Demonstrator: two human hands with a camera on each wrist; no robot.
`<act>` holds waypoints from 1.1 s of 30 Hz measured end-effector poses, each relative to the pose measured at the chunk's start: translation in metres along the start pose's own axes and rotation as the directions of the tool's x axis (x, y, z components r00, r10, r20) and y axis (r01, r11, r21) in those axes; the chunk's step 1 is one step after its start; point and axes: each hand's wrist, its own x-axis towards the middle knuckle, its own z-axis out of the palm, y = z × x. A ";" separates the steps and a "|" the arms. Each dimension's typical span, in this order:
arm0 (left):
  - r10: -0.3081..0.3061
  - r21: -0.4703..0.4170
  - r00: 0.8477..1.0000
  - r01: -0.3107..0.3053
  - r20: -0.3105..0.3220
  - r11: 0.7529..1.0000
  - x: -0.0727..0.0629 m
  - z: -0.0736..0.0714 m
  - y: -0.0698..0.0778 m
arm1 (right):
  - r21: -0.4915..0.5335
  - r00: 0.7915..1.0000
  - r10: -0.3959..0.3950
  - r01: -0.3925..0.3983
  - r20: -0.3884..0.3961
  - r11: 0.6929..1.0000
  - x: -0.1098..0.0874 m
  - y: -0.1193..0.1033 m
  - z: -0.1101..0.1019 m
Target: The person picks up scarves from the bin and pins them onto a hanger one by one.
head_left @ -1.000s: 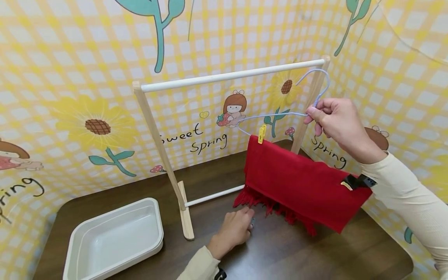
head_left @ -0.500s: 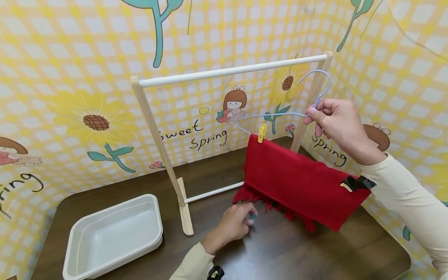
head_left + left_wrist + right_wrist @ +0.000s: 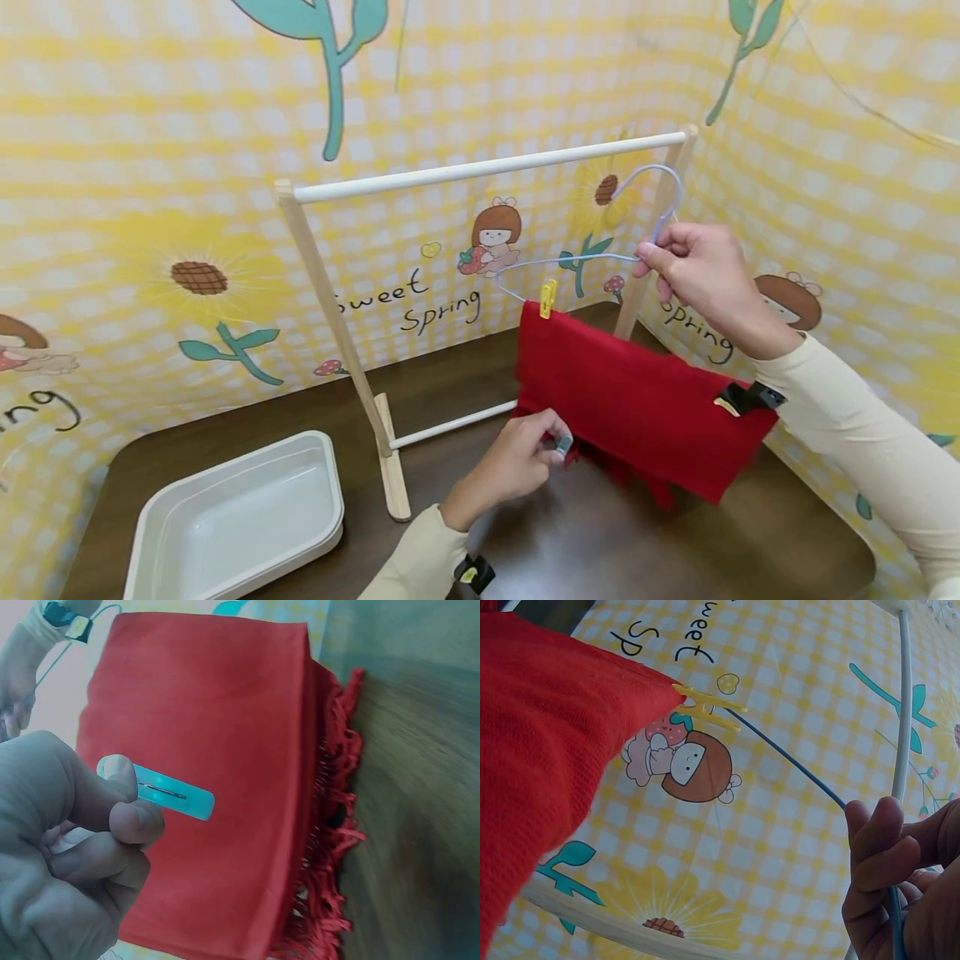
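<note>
My right hand [image 3: 701, 271] pinches the light blue wire hanger [image 3: 681, 187] just below its hook, holding it in front of the drying rack. Over the hanger's lower bar hangs a folded red scarf [image 3: 637, 392] with a fringe. One yellow clothespin [image 3: 548, 298] clips the scarf near its left upper corner; the right wrist view also shows it close up. My left hand [image 3: 517, 454] is at the scarf's lower left, in front of the fringe. Between thumb and fingers it pinches a teal clothespin [image 3: 176, 796] with a metal spring, apparent against the red cloth in the left wrist view.
A wooden rack with a white top rod [image 3: 480, 169] stands behind the scarf. Left of its post [image 3: 330, 300] sits a pale grey basin [image 3: 255, 512] on the dark wooden table [image 3: 637, 550]. Yellow checked fabric [image 3: 165, 150] backs the table.
My left hand has moved right and up to the scarf's fringe, and its clothespin shows more plainly. My right hand keeps its hold on the hanger; the head view has shifted slightly.
</note>
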 end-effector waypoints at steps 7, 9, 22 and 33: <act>-0.027 -0.100 0.999 0.028 0.021 0.995 0.012 -0.004 0.012 | 0.008 0.999 -0.038 0.038 -0.006 0.999 0.006 0.001 0.003; -0.026 -0.115 0.999 0.030 0.035 0.993 0.016 -0.002 0.015 | 0.006 0.999 -0.037 0.037 -0.015 0.999 0.004 0.004 0.002; 0.028 -0.166 1.000 -0.029 -0.006 0.986 0.038 -0.017 0.032 | -0.006 1.000 -0.025 0.025 -0.005 1.000 0.005 0.002 0.007; 0.044 -0.224 0.999 -0.040 0.012 0.974 0.057 -0.017 0.047 | 0.059 1.000 -0.012 0.011 0.015 0.998 0.004 0.004 0.008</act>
